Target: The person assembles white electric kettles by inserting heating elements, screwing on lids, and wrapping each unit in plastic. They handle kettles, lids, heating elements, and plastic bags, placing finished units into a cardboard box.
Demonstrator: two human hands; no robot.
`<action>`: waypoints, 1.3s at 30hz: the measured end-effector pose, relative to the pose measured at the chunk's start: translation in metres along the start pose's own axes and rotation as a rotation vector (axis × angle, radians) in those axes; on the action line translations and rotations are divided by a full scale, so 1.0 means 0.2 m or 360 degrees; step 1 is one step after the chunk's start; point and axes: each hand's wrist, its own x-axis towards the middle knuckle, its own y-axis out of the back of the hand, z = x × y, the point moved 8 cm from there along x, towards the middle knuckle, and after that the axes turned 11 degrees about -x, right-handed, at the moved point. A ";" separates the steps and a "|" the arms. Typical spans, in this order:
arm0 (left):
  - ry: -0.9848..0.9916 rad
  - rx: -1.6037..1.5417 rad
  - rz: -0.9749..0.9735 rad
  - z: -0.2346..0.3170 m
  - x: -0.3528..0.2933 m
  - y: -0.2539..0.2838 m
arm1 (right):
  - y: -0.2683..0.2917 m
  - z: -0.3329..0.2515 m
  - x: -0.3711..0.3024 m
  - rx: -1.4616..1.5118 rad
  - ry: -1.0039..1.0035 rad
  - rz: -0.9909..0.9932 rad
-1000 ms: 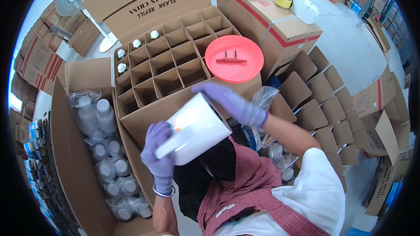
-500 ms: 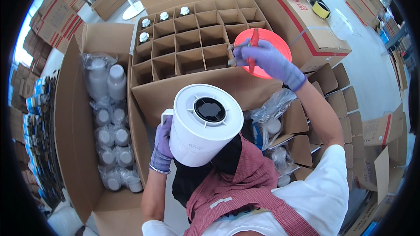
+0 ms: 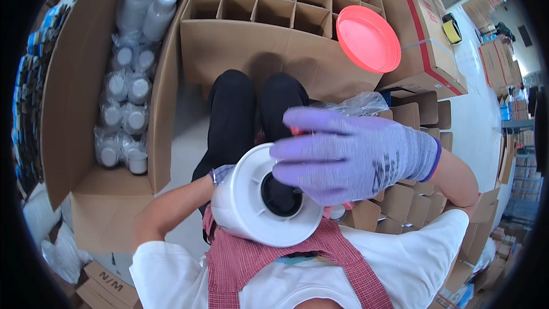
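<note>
pale floor [image 3: 187, 126], cartons [image 3: 240, 48], white jug [image 3: 247, 197]

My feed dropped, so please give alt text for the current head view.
The right gloved hand partly covers the round end of a white vessel; the left hand, mostly hidden, is behind it. Ahead are a divided carton and red dish; leftward, bagged bottles.

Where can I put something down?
The pink plate is bare; so is the floor between the long box and the left leg. It's crowded among the bagged bottles and around the white container under the right hand.
</note>
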 end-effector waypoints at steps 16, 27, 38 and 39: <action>0.0304 0.0036 -0.0077 -0.12 0.01 -0.02 | 0.04 -0.14 0.08 -0.0015 0.0139 -0.0005; -0.0396 0.0260 -0.0072 0.34 -0.09 0.12 | -0.10 0.05 -0.10 0.0070 -0.0880 -0.0210; -0.2640 0.2086 0.0211 0.91 -0.62 -0.73 | -0.69 0.49 -0.55 0.3039 -0.2311 0.1018; -0.2396 0.1956 0.0268 0.99 -0.58 -0.67 | -0.62 0.54 -0.53 0.2995 -0.2221 0.1086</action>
